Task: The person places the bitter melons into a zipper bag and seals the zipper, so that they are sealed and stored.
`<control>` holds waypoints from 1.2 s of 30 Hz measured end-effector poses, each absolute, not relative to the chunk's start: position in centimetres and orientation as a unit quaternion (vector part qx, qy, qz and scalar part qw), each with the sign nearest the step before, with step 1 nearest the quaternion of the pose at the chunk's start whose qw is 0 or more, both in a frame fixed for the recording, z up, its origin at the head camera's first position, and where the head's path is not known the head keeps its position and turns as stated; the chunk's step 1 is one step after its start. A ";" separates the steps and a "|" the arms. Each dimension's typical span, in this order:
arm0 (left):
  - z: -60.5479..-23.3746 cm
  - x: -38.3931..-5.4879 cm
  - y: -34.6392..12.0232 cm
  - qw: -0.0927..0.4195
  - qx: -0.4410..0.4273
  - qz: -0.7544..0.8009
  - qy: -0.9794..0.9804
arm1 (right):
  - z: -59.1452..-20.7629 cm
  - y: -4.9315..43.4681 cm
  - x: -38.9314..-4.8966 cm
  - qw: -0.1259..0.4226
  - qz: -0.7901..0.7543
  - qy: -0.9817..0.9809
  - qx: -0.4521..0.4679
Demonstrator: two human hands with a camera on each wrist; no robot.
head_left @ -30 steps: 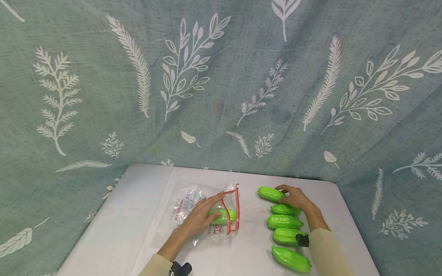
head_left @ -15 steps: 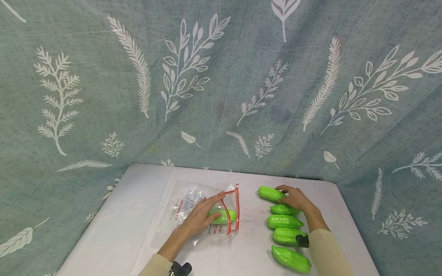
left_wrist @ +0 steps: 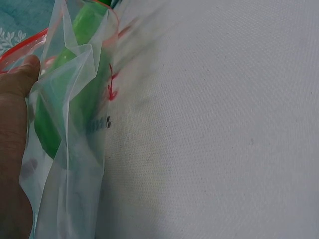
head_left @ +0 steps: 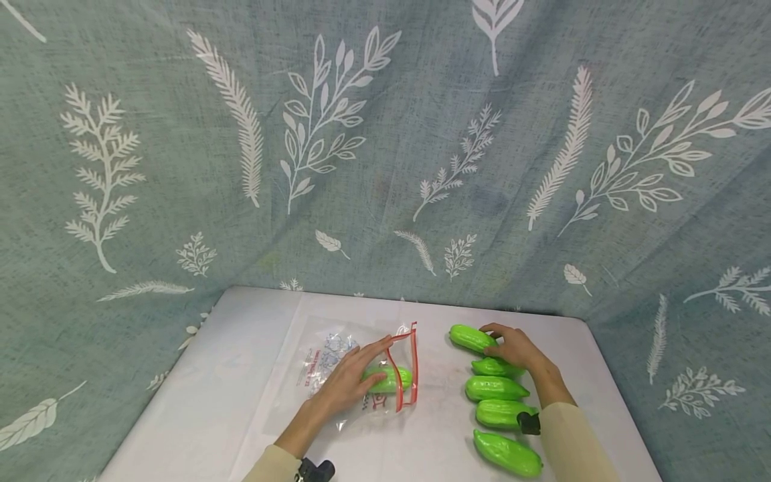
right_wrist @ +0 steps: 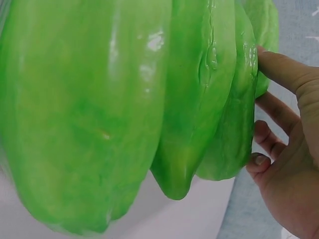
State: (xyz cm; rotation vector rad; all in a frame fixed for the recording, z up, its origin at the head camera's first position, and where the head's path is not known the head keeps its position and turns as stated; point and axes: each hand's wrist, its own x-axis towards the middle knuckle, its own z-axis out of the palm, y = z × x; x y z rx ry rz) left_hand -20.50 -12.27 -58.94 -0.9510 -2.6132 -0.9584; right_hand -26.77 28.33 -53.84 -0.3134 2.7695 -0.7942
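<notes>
A clear plastic zip bag (head_left: 289,402) with a red-edged mouth lies flat on the table, its opening toward the right. Inside, near that mouth, is one green cucumber (head_left: 391,379). My left hand (head_left: 346,383) rests over the bag with its fingers stretched out and the thumb by the cucumber, which the left wrist view shows through the film (left_wrist: 82,194). At the right, my right hand (head_left: 515,347) holds the end of the farthest cucumber (head_left: 470,339) between thumb and fingers. In the right wrist view, that cucumber (right_wrist: 265,25) is partly hidden behind nearer ones.
Below the right hand several more green cucumbers lie in a column, among them a small one (head_left: 492,365), a middle one (head_left: 495,387) and the nearest one (head_left: 508,454). A patterned green cloth (head_left: 385,167) hangs behind the white table (head_left: 253,335).
</notes>
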 end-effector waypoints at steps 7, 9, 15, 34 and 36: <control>-59.0 -20.5 -12.3 0.098 -0.325 -0.324 -0.883 | -53.3 27.9 -26.8 0.119 -0.279 0.947 -0.109; -59.0 -20.5 -12.2 0.100 -0.325 -0.324 -0.883 | -53.2 27.7 -26.7 0.120 -0.285 0.945 -0.105; -59.0 -20.4 -12.2 0.108 -0.322 -0.325 -0.882 | -52.3 27.1 -26.3 0.115 -0.294 0.941 -0.119; -59.0 -20.8 -12.3 0.126 -0.335 -0.315 -0.879 | -51.3 25.3 -24.4 0.098 -0.283 0.939 -0.170; -58.9 -20.8 -12.3 0.120 -0.332 -0.315 -0.881 | -51.3 25.2 -24.2 0.098 -0.285 0.938 -0.171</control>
